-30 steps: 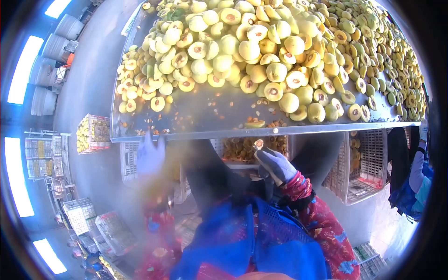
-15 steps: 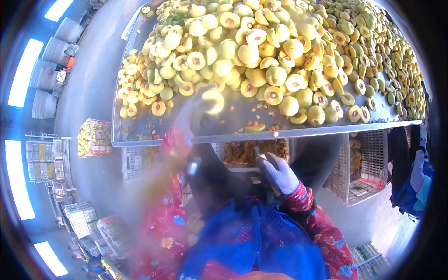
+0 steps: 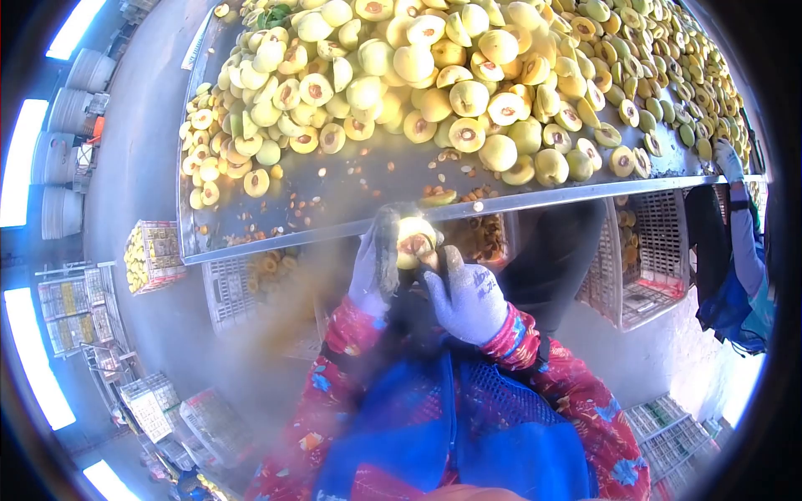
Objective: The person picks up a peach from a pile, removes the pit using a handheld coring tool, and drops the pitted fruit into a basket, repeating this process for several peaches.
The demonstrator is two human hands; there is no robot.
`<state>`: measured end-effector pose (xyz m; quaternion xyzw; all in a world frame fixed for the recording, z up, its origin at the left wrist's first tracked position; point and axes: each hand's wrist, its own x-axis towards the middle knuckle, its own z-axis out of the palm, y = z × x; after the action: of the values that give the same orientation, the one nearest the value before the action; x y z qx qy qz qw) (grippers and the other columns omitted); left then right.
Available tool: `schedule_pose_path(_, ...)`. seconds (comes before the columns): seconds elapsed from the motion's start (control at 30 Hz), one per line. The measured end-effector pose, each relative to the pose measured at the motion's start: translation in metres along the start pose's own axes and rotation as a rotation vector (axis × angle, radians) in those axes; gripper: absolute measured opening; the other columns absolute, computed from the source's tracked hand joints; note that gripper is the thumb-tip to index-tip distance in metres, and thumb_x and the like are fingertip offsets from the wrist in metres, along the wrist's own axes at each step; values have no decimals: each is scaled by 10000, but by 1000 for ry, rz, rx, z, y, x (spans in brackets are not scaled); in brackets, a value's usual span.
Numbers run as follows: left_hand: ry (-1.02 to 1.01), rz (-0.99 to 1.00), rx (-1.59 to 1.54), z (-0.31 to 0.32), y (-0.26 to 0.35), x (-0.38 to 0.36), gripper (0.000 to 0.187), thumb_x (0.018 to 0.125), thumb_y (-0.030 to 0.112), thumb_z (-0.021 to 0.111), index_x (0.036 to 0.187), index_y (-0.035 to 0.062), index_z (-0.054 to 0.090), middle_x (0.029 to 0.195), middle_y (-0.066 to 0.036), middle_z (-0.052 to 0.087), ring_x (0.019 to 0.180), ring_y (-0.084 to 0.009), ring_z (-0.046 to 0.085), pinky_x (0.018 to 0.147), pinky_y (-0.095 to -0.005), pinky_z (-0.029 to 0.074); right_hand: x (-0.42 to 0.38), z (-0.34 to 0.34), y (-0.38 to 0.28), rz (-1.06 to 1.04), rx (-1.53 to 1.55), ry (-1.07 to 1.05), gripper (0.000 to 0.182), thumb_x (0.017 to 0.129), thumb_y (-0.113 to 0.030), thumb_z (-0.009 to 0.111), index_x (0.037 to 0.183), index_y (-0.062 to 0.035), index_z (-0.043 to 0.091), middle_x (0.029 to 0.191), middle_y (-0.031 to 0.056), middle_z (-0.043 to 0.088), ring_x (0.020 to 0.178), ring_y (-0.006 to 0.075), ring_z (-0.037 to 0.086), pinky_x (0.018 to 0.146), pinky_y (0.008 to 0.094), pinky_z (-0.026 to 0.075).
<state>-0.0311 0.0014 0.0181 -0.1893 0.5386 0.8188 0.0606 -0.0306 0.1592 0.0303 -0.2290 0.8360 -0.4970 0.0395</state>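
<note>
Sitting between hands: cut fruit

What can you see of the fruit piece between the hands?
The fruit piece has pale yellow flesh, glaring bright at the top, with a brownish centre in its cut face, turned toward the viewer. The gloved left hand holds it near the metal table edge; the right hand is at its lower right, exact contact unclear.

A metal table bears heaped yellow-green fruit, many halved, and scattered brown bits
</note>
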Motion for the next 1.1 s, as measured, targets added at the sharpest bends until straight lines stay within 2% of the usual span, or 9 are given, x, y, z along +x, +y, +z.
schedule_pose_path(0.17,180,374,553,-3,-24,-3,343,1009,300,460,1105,-16,555,916,-96,647,790,-156,617,696,-277,509,-3,0,-3,40,-48,-34,208,897,-151,592,977,6,482,578,174,572,516,355,601,456,454,443)
schedule_pose_path(0.33,221,221,130,16,-18,-8,312,1005,257,464,1067,-27,575,842,-44,591,732,-113,564,639,-251,474,-4,2,9,-57,41,-108,185,921,-149,550,971,19,493,630,197,575,600,363,605,535,442,457)
schedule_pose_path(0.4,268,277,272,19,-22,-9,307,1001,252,457,1062,-21,585,853,-58,604,736,-142,579,658,-275,478,-6,1,24,-195,27,-173,177,939,-155,521,958,20,505,657,194,571,626,360,595,565,423,464)
schedule_pose_path(0.53,251,238,617,9,-26,-8,317,1005,173,456,1157,-81,568,1045,-116,659,901,-158,601,817,-291,491,-8,-1,26,93,298,-320,190,962,-164,489,947,21,532,721,171,561,634,309,582,577,374,465)
schedule_pose_path(0.6,278,275,680,5,-36,-6,318,1011,179,439,1150,-71,577,1009,-100,662,873,-155,601,794,-288,489,-12,7,34,-222,-94,-178,209,972,-176,483,938,22,543,729,152,561,622,273,581,564,350,458)
schedule_pose_path(0.67,302,320,696,2,-46,-3,316,1015,184,422,1126,-61,587,967,-93,659,844,-158,601,777,-289,488,-12,3,31,150,221,-339,222,977,-189,479,952,21,546,719,154,569,626,265,587,565,362,460)
schedule_pose_path(0.8,345,379,658,0,-57,-5,317,1020,193,395,1052,-40,608,897,-91,647,801,-168,599,755,-295,488,-3,-14,32,38,341,-592,463,777,-60,586,1208,73,479,1008,206,517,792,347,560,665,398,479)
schedule_pose_path(0.93,261,282,657,-7,-53,-3,293,991,189,424,1070,-40,587,973,-158,634,852,-260,602,782,-350,481,-22,21,42,75,242,-205,232,955,-214,512,928,16,526,659,205,599,593,368,603,553,460,465)
schedule_pose_path(1.1,327,175,200,4,-49,-8,332,989,230,438,1090,-59,566,989,-198,623,854,-294,600,776,-374,475,-24,27,30,108,6,-154,248,934,-202,531,962,40,489,688,264,577,624,423,597,562,497,459)
